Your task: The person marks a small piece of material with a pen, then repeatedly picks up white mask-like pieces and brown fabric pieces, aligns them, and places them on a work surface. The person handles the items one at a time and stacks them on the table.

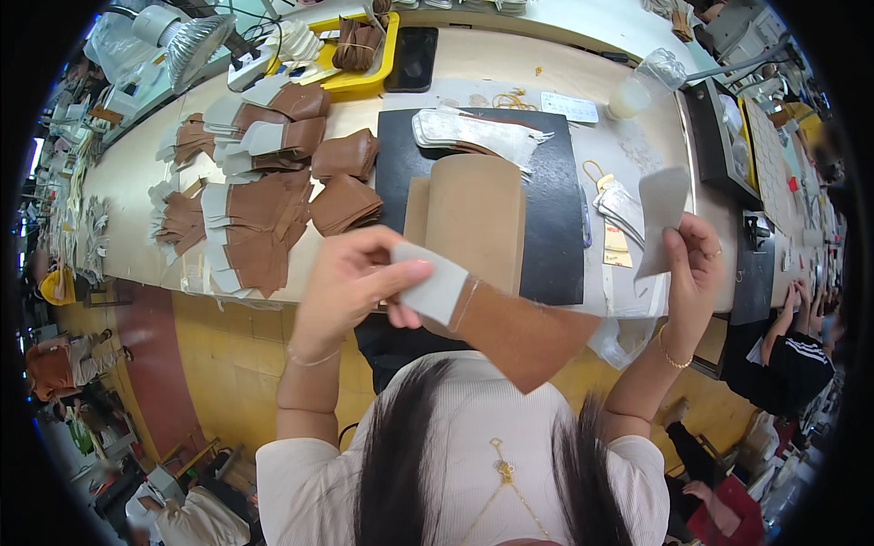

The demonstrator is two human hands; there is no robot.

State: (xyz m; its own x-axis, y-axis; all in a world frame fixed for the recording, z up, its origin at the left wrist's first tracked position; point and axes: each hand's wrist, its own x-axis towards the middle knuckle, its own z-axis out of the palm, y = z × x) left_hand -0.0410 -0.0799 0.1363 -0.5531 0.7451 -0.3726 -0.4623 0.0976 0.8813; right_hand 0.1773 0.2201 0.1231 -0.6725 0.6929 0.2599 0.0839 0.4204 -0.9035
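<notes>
My left hand [341, 282] is closed on one end of a brown leather piece [528, 337], pinching it by the pale grey backing that covers that end. The flared brown end hangs out to the right, in front of my chest. Between the thumb and fingers of my right hand [696, 259] is a pale grey backing strip [663, 214], held upright and apart from the leather piece. Behind the leather stands a tan, rounded block [473, 200] on a black mat [553, 255]. A pile of whitish backed pieces [473, 129] lies at the far side of that mat.
Stacks of brown leather pieces [264, 209] cover the table's left side. Beyond are a yellow tray [387, 55], a black phone [411, 59] and a lamp [196, 45]. At right are grey strips [621, 207], a clear bottle [645, 84] and a dark box [719, 146].
</notes>
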